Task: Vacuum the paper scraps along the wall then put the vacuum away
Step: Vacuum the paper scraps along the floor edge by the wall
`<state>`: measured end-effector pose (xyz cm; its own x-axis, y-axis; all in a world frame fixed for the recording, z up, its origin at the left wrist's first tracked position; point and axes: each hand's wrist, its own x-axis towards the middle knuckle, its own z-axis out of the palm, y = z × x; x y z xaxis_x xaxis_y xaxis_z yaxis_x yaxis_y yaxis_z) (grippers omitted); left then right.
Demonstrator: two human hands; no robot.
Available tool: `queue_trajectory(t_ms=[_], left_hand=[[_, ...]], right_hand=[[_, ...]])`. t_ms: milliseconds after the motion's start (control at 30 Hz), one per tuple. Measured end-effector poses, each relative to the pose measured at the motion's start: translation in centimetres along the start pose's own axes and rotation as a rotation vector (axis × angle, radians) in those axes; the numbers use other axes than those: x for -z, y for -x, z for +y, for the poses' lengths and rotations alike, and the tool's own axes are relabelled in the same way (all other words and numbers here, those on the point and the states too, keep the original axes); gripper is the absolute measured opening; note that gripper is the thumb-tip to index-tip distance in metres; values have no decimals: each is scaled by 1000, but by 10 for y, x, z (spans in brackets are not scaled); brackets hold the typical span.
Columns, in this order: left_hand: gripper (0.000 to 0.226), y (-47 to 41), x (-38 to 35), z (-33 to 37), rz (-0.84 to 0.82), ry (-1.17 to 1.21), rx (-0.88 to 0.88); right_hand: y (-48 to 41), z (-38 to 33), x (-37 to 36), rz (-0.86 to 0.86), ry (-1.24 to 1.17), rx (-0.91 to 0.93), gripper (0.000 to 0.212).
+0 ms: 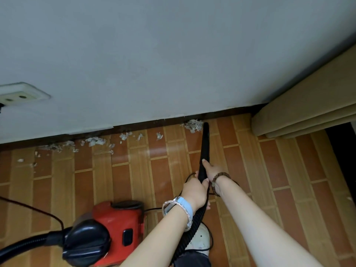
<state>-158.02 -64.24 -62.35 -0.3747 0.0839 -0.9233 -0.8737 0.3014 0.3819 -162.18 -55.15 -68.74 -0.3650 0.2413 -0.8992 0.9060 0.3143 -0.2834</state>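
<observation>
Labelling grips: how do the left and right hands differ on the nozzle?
The left hand grips the nozzle's rear end, by the hose; the right hand holds it further forward, one finger stretched along it. The left wrist wears a watch, the right a bead bracelet. Both grip the nozzle.

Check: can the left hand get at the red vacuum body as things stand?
Probably yes. The red vacuum body sits low and close to the left of the left hand, with only a thin cord between them. But that hand grips the black nozzle and would have to let go first.
</observation>
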Motion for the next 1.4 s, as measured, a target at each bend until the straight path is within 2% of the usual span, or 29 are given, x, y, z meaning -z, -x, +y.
queue_trajectory(t_ms=[400, 567, 700, 1033, 1233, 1400], left_hand=[[47, 25, 21, -19, 91, -39, 13], [45, 42, 24, -30, 128, -102, -6], [49, 51, 27, -41, 162, -123, -15], [48, 39, 34, -33, 112, -134, -1], [48, 32, 15, -17, 33, -80, 55], [50, 36, 4, -24, 21, -109, 55]], right_hand=[[25, 0, -32, -64, -38, -15, 55], [45, 3, -41, -73, -44, 3, 47], [55, 5, -49, -83, -52, 0, 53], [42, 1, -46, -50, -15, -11, 53], [33, 6, -19, 4, 12, -33, 42], [40, 17, -12, -2, 57, -63, 52]])
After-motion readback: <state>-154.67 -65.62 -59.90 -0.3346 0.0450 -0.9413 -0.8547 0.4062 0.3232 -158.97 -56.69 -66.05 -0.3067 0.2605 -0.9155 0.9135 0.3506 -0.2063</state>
